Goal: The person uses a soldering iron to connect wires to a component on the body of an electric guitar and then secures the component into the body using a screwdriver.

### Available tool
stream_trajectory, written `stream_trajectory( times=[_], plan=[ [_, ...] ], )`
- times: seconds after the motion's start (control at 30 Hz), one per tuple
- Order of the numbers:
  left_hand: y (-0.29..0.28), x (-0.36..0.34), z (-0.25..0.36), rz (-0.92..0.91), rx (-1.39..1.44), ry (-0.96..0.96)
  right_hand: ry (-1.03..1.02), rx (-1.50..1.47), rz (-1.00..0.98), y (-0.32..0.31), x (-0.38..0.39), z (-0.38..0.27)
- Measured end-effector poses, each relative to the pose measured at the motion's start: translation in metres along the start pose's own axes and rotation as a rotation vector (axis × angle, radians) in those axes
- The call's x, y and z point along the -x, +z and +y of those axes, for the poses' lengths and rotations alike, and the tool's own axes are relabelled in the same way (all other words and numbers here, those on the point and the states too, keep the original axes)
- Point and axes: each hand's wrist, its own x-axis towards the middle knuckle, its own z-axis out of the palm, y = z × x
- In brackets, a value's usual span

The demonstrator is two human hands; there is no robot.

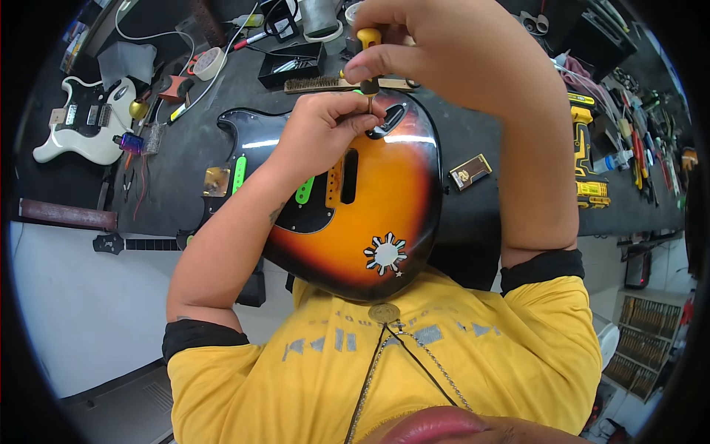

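Note:
A sunburst electric guitar body (403, 192) lies on the bench edge against my front, its neck pointing left. Its black pickguard (307, 220) carries green pickup covers (304, 190), and a sun-shaped sticker (385, 254) marks the near side. My right hand (410, 55) grips a small screwdriver (368, 38) with a yellow and black handle, held upright. Beside the oval jack plate (390, 122), my left hand (325, 122) pinches the lower end of the screwdriver's shaft. Those fingertips hide the tip and any screw there.
A wooden brush (310, 84) and a black tray (291, 65) of small parts lie beyond the guitar. Right of it are a small dark box (470, 172) and a yellow power drill (584, 152). A white guitar body (89, 122) rests far left.

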Motion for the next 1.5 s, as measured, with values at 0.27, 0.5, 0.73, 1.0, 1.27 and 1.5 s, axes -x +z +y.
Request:
stream_trajectory(
  times=[0.27,0.5,0.73,1.0,1.27,1.5],
  plan=[
    [0.003,-0.004,0.002,-0.013,0.037,0.026,-0.143,-0.224,-0.016,-0.007,0.000,0.004],
    [-0.014,-0.011,-0.022,0.113,0.630,-0.122,0.283,-0.001,-0.355,0.062,-0.010,0.076],
    [-0.013,-0.011,-0.021,0.086,0.659,-0.124,0.448,-0.025,-0.636,0.100,-0.001,0.067],
    [-0.012,-0.013,-0.016,0.077,0.583,-0.131,0.438,-0.008,-0.743,0.104,-0.019,0.082],
    [-0.001,-0.006,-0.012,0.067,0.401,-0.098,0.348,-0.001,-0.629,0.113,-0.008,0.088],
    [-0.001,-0.003,-0.012,0.041,0.221,-0.052,0.165,-0.426,-0.143,0.061,-0.027,0.090]
  ],
)
